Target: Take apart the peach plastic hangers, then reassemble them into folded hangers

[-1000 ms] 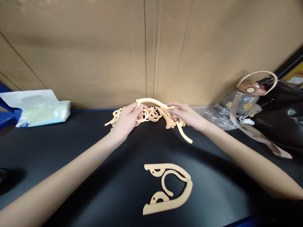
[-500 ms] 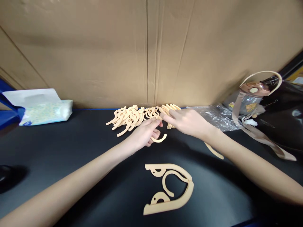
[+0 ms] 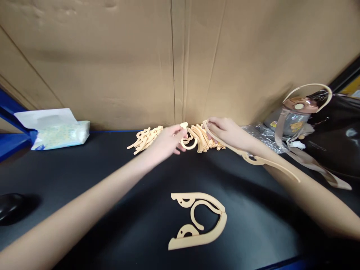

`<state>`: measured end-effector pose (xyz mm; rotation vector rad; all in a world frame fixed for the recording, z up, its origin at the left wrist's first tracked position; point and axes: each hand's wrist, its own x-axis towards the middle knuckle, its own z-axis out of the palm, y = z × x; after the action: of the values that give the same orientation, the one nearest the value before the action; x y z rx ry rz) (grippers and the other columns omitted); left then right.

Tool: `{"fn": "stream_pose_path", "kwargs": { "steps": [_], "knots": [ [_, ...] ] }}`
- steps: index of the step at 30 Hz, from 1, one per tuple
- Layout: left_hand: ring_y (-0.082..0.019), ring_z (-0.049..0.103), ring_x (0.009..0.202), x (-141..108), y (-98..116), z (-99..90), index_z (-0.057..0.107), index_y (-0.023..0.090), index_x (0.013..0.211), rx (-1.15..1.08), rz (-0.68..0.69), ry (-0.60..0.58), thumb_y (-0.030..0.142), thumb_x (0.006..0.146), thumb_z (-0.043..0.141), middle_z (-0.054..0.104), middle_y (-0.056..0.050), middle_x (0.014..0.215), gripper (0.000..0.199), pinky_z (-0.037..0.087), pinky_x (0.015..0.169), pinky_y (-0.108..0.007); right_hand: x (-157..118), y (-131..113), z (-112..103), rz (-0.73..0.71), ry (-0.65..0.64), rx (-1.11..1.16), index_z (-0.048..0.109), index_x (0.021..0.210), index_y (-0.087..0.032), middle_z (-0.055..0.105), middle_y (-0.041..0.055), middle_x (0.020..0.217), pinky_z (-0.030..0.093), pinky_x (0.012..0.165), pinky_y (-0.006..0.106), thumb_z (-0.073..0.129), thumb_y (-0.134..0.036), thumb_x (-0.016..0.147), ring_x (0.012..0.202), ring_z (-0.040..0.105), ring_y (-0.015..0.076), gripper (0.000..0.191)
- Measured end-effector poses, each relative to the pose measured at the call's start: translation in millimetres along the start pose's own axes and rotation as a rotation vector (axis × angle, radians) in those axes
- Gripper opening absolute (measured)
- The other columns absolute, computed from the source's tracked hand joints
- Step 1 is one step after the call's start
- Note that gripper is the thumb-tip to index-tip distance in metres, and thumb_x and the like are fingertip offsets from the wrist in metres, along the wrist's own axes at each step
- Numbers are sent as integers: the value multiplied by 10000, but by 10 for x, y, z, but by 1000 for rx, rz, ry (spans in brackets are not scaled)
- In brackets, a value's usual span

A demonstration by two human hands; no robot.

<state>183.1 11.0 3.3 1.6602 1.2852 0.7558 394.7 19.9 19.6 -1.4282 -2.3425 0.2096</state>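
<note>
Between the fingers of my left hand (image 3: 168, 142) is a cream curved hook (image 3: 190, 146), its round loop hanging to the right of the fingertips. My right hand (image 3: 225, 131) grips the far end of a long cream hanger arm (image 3: 254, 160), which slants down to the right across my forearm. Behind and between the hands lie piles of similar parts: long pieces on the left (image 3: 144, 138) and arm pieces on the right (image 3: 202, 138). Nearer me, a folded cream hanger (image 3: 219, 228) with its hook inside lies flat on the black table.
A tissue pack (image 3: 59, 135) lies at the left, and a black rounded object (image 3: 9, 208) at the left edge. A bottle with a strap (image 3: 292, 120), clear plastic (image 3: 261, 135) and a black bag (image 3: 337, 138) are on the right. Cardboard (image 3: 126, 67) stands behind.
My left hand has drawn back slightly left and raised the hook. My right hand now holds the long arm, lifted clear of the table. The view has shifted slightly.
</note>
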Motion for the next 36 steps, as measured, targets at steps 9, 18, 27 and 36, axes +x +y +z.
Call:
{"fn": "stream_pose_path", "kwargs": {
  "steps": [9, 18, 27, 36],
  "knots": [
    [-254, 630, 1066, 784, -287, -244, 611, 171, 1220, 153, -136, 142, 353, 939, 624, 613, -89, 1260, 336, 556, 881, -439, 24, 13, -69, 264, 78, 847, 567, 815, -203, 613, 9, 636, 362, 497, 244, 437, -246, 919, 523, 493, 128, 172],
    [-258, 679, 924, 476, -136, -192, 703, 137, 858, -146, -96, 44, 630, 925, 456, 728, -125, 972, 556, 536, 736, -331, 124, 126, -24, 358, 423, 1197, 430, 887, -221, 662, 30, 855, 546, 739, 276, 417, -94, 854, 718, 648, 115, 132],
    [-77, 511, 540, 40, -80, -120, 605, 146, 802, -394, -149, -109, 265, 849, 678, 577, 10, 693, 148, 417, 496, -182, 102, 238, 52, 152, 266, -156, 551, 975, -143, 695, 135, 946, 496, 739, 331, 470, -179, 903, 864, 674, 214, 115],
    [-110, 600, 491, -58, -88, 184, 483, 181, 819, -338, -174, -58, 209, 990, 473, 691, -15, 689, 174, 507, 452, -223, -130, -299, 284, -193, -112, -532, 639, 938, -98, 707, 117, 745, 250, 538, 310, 456, -146, 933, 641, 638, 218, 189]
  ]
}}
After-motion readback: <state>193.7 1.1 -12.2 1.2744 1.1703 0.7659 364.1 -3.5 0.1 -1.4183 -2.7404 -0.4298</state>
